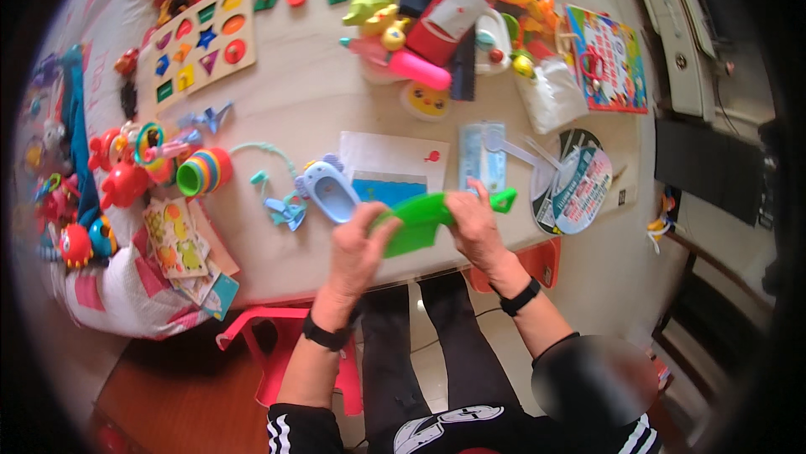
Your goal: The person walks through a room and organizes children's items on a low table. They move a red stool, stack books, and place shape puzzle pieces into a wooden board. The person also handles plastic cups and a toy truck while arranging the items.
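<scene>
Above the table's near edge I hold a bright green plastic piece in both hands. It has a broad, thin body and a short handle with a hole at its right end; I cannot tell exactly what it is. My left hand pinches its left end and is slightly blurred. My right hand grips it where the body meets the handle. Just beyond my left hand lies a light-blue animal-shaped dish. Behind the green piece is a white sheet with a blue printed area, partly covered.
Stacking cups and a wooden shape puzzle are on the left. Toys surround a red box at the back. A blue-and-white packet and hand fans lie right. A pink stool stands below the table.
</scene>
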The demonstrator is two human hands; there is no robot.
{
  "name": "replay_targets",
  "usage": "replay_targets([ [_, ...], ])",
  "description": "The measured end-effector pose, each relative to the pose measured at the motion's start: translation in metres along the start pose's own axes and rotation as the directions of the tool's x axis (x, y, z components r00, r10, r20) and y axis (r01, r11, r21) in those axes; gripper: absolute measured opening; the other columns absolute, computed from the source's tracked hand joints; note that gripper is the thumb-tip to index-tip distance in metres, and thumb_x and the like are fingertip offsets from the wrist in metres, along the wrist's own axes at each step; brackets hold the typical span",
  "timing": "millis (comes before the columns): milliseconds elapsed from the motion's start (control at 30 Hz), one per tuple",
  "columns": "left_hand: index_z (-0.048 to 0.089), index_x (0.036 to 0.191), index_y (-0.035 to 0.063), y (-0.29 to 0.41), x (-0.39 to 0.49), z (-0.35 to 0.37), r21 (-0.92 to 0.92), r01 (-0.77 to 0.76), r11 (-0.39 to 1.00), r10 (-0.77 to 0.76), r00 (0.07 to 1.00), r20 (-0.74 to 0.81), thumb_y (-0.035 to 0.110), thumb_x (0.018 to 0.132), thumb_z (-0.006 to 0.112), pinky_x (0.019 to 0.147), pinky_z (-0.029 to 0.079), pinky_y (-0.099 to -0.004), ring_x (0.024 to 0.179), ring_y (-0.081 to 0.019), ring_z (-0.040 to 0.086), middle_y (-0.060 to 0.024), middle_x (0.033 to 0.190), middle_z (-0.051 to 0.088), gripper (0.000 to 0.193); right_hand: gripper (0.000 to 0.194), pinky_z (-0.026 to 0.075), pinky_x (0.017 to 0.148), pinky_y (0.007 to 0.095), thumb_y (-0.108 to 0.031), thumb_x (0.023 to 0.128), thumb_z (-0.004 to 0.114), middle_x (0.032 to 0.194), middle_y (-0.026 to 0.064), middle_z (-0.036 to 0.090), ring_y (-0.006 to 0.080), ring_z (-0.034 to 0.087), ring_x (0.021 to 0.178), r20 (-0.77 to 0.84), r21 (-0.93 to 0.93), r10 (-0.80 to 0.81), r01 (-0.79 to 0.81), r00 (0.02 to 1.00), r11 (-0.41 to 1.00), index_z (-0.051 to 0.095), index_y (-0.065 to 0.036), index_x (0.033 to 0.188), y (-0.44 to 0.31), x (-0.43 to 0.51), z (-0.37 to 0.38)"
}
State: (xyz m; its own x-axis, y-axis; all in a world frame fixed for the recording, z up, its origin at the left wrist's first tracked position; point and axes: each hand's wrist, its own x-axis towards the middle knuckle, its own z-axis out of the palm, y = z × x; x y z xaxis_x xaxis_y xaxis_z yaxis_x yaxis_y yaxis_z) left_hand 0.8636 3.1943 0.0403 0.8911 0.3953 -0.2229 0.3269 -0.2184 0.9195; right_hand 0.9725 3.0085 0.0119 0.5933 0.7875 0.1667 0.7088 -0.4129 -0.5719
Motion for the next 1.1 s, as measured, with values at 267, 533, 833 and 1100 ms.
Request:
replay_targets([
  [267, 0.044, 0.128, 0.0014, -0.080, 0.009, -0.022, 0.344, 0.219, 0.913, -0.091, 0.932, -0.351, 0.014, 0.074, 0.074, 0.103, 0.033, -0.0423, 0.119, -0.0357, 0.042, -0.0190, 0.130, 0.045, 0.063, 0.035, 0.045, 0.080, 0.0375, -0.014, 0.084, 0.061, 0.097, 0.0182, 0.061, 0.0295, 0.058, 0.087, -0.138, 0.211, 0.917, -0.893, 0.375, 0.397, 0.051, 0.002, 0.113, 0.136, -0.111, -0.015],
  [533, 0.041, 0.132, 0.0018, -0.131, 0.035, -0.012, 0.405, 0.410, 0.817, -0.141, 0.823, -0.550, -0.009, 0.069, 0.052, 0.101, 0.033, -0.0454, 0.119, -0.0405, 0.041, -0.0191, 0.137, 0.039, 0.064, 0.059, 0.038, 0.096, 0.0415, -0.022, 0.081, 0.067, 0.131, 0.0244, 0.046, 0.0377, 0.047, 0.118, -0.238, -0.282, 0.830, -0.854, 0.505, 0.438, 0.043, 0.003, 0.129, 0.169, -0.112, -0.004],
  [833, 0.045, 0.128, -0.0024, -0.060, 0.002, 0.000, 0.000, 0.017, 1.000, -0.016, 0.929, -0.370, -0.002, 0.076, 0.049, 0.100, 0.037, -0.0436, 0.115, -0.0373, 0.048, -0.0219, 0.123, 0.051, 0.052, 0.048, 0.044, 0.090, 0.0296, -0.013, 0.091, 0.058, 0.118, 0.0082, 0.057, 0.0155, 0.055, 0.104, 0.515, 0.750, 0.455, -0.639, 0.727, 0.171, 0.042, -0.003, 0.135, -0.025, 0.004, 0.041],
  [1100, 0.052, 0.125, 0.0003, -0.088, 0.020, -0.027, 0.200, 0.107, 0.974, 0.004, 0.873, -0.487, 0.012, 0.079, 0.067, 0.102, 0.035, -0.0433, 0.120, -0.0383, 0.043, -0.0214, 0.129, 0.048, 0.050, 0.024, 0.050, 0.072, 0.0288, -0.015, 0.091, 0.054, 0.097, 0.0046, 0.060, 0.0123, 0.059, 0.082, 0.292, 0.759, 0.781, -0.631, 0.552, 0.162, 0.057, -0.001, 0.110, 0.040, -0.020, 0.033],
])
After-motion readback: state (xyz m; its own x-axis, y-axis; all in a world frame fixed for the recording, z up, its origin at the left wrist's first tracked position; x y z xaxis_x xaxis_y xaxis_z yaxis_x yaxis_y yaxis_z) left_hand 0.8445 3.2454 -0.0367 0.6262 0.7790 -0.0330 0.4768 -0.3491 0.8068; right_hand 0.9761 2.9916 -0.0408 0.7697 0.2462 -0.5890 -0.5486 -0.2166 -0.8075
